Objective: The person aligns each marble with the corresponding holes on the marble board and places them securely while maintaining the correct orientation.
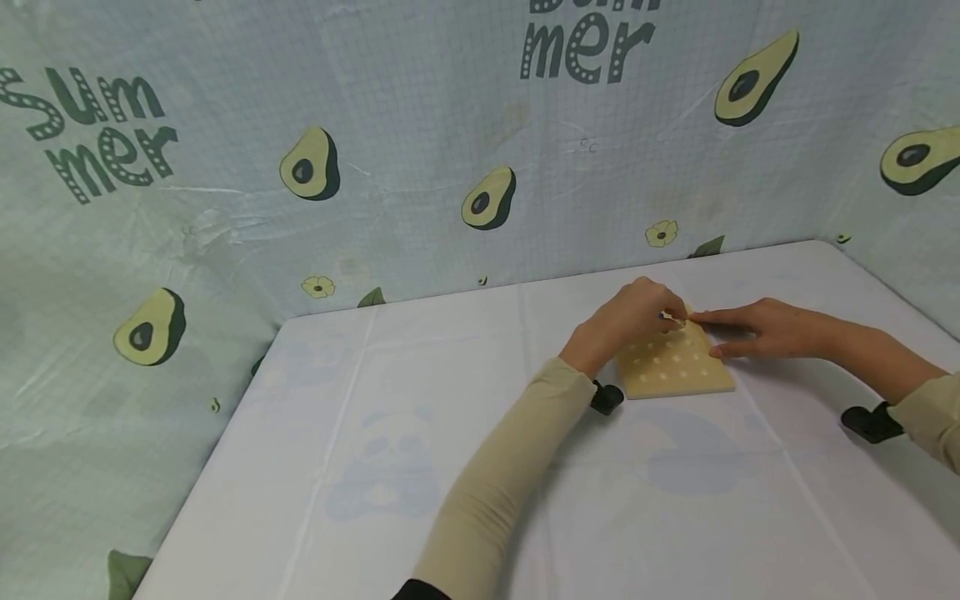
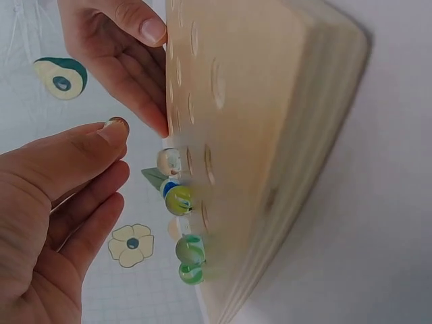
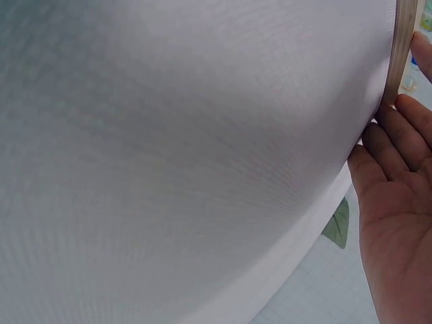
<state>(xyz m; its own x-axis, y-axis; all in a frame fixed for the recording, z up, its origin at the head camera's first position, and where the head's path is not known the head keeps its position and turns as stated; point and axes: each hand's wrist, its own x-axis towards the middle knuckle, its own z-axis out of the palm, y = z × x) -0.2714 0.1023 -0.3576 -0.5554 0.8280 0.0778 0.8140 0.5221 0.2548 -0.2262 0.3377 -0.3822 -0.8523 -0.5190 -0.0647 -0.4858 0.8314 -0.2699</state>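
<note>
A pale wooden board (image 1: 675, 379) with rows of round hollows lies on the table's right half. My left hand (image 1: 633, 315) is over its far part. In the left wrist view, that hand's thumb and forefinger pinch a small, mostly hidden marble (image 2: 120, 123), just off the board's face. Several glass marbles sit in hollows along one edge, among them a yellow-green one (image 2: 179, 200), a green one (image 2: 191, 250) and a clear one (image 2: 169, 161). My right hand (image 1: 780, 327) rests its extended fingers and thumb against the board's right edge; in the right wrist view its fingertips touch the side.
A white cloth with faint animal prints covers the table (image 1: 465, 400). Behind and to the left hangs a pale curtain (image 1: 405, 125) printed with avocados and lettering. Black wrist mounts (image 1: 872, 423) sit below both wrists.
</note>
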